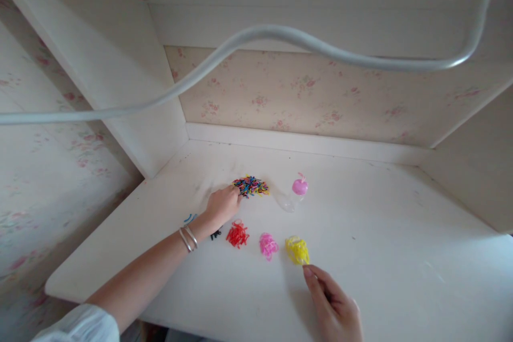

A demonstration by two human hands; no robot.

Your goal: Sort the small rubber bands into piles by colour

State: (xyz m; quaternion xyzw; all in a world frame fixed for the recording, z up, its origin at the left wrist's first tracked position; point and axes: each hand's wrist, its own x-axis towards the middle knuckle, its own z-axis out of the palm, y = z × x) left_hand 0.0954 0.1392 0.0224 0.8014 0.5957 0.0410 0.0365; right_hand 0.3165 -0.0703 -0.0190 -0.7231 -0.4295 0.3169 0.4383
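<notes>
My left hand [223, 206] reaches to the near left edge of a mixed pile of small colourful rubber bands [252, 186]. Its fingers are curled together, and what they pinch is hidden. Thumb and forefinger of my right hand [334, 302] are pressed together at the near edge of a yellow rubber band pile [297, 250]; anything between them is too small to make out. Left of that lie pink rubber bands [268, 246] and red rubber bands [238, 234]. Black rubber bands [215, 234] and a few blue ones [190, 218] are partly covered by my left wrist.
A clear container [287, 203] lies behind the sorted piles, near a pink apple-shaped lid [300, 186]. The white desk [380, 267] has side panels and a back ledge. A pale cable [280, 33] crosses the upper view, close to the camera.
</notes>
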